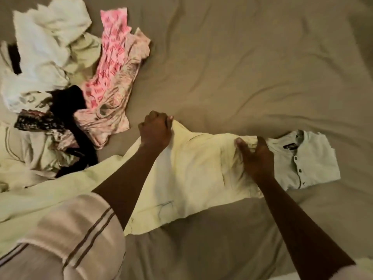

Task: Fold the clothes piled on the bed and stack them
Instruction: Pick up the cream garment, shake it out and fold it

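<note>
A pale yellow garment (193,174) lies spread across the middle of the bed. My left hand (156,130) grips its far left edge with curled fingers. My right hand (255,156) pinches its far right edge, thumb on top. Just right of that hand lies a folded pale green buttoned shirt (306,158), partly under the yellow cloth. The unfolded pile (46,77) sits at the left: white, cream, black and patterned pieces, with a pink printed top (113,77) on its right side.
The grey-brown bedsheet (252,67) is wrinkled and stretches over the far and right parts of the view. My striped cream sleeve (76,235) fills the lower left corner. A long pale cloth (50,188) trails leftward from the yellow garment.
</note>
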`<control>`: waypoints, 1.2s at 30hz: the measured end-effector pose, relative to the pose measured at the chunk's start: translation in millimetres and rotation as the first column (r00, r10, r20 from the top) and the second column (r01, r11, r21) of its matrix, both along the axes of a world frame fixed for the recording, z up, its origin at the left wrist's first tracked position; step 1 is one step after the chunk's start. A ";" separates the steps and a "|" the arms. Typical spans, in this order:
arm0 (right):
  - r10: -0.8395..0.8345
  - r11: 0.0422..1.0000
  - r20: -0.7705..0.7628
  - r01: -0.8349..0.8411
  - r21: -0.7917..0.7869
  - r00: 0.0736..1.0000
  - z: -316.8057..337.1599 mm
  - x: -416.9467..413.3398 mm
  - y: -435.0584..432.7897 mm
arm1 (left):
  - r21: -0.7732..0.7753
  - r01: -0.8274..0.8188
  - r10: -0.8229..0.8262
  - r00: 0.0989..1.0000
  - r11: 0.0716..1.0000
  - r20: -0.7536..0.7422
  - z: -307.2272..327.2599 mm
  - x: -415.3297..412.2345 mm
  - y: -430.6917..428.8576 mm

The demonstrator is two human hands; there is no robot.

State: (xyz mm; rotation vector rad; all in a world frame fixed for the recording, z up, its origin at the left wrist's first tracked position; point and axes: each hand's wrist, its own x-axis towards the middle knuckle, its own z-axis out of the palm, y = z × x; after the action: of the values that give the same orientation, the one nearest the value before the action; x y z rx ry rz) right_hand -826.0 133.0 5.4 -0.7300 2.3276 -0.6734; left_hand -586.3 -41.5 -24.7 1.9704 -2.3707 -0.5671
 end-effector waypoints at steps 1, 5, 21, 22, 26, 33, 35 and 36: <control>0.044 0.996 -0.045 -0.040 0.077 0.998 -16.9 -6.1 -5.9 | 0.027 0.014 -0.015 0.999 1.000 0.028 -14.3 -8.3 -4.5; 0.198 0.938 -0.313 -0.087 0.335 0.929 -41.9 18.5 -20.9 | 0.015 -0.083 0.083 0.996 0.996 -0.021 -44.3 -11.9 18.8; 0.778 0.584 -0.150 -0.790 -0.187 0.610 -27.4 356.9 -45.3 | -0.093 -0.982 0.954 0.180 0.162 -0.241 0.6 424.4 158.8; 0.799 0.550 -0.168 -0.814 -0.184 0.578 -28.3 381.2 -49.7 | -0.080 -0.993 0.967 0.098 0.081 -0.235 -0.9 453.0 151.0; 0.710 0.679 -0.054 -0.703 -0.212 0.702 -39.1 494.1 -86.6 | 0.146 -0.984 0.978 0.069 0.098 -0.195 -29.1 553.2 121.5; 0.225 0.882 0.256 -0.308 0.357 0.940 -44.5 593.0 -203.7 | 0.316 -0.863 0.918 0.348 0.394 -0.193 -55.8 594.5 105.5; 0.280 0.906 0.306 -0.356 0.229 0.910 -42.7 607.4 -219.8 | 0.336 -0.829 0.891 0.378 0.447 -0.252 -54.4 605.0 112.2; 0.271 0.928 0.338 -0.338 0.156 0.901 -41.6 618.0 -237.0 | 0.337 -0.825 0.885 0.374 0.454 -0.278 -53.8 609.1 114.4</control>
State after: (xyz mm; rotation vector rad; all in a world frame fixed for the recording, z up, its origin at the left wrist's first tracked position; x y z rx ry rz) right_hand -208.0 -104.0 -36.2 -0.8049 1.9032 -0.3611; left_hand 22.8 72.9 -78.5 2.4220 -0.7930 -0.9291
